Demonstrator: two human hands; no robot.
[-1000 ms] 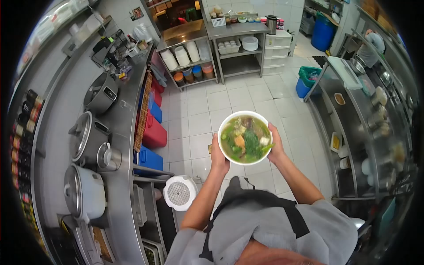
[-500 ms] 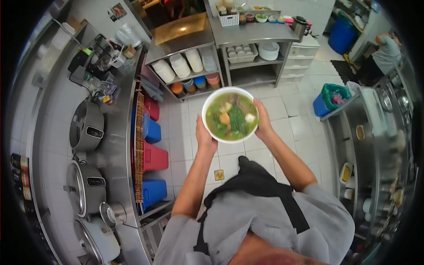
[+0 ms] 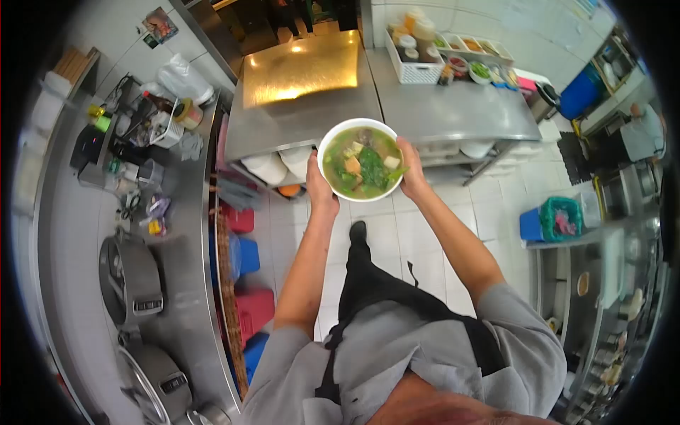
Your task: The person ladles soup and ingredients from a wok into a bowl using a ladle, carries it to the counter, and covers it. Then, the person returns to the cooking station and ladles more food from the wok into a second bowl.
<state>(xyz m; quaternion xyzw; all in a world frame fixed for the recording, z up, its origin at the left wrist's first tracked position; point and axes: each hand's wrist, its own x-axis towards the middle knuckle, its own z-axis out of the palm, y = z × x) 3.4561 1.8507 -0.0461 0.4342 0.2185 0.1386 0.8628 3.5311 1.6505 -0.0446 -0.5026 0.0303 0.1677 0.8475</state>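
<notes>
bowl: i see the white bowl (image 3: 364, 199) held up between two bare hands, in front of the body, roughly level; from above it overlaps the front edge of the steel tables, and i cannot tell how close it is to them.
soup: the greenish soup (image 3: 340, 175) comes up near the rim, so i judge a sudden stop or a tilt could slop it over.
greens and cubes: dark leaves (image 3: 372, 170) lie in the middle, a pale cube (image 3: 391, 162) and an orange piece (image 3: 353, 165) on either side; a green stalk reaches the rim by the right hand and might drip there.
left hand: my left hand (image 3: 321, 187) is grasping the bowl's left side.
right hand: my right hand (image 3: 414, 171) is grasping the other side; if either grip slid on a wet or hot wall, the bowl could tip.
tables: the left table (image 3: 312, 124) bears a shiny gold sheet (image 3: 301, 69); the right table (image 3: 453, 113) bears a white basket (image 3: 419, 71) and small dishes. a low bowl could knock the front edge.
floor: one dark shoe (image 3: 358, 231) is forward on pale tiles (image 3: 379, 234); a slip would spill everything.
far right: a bin (image 3: 559, 219) with a green liner, and another person (image 3: 641, 134) well apart.
</notes>
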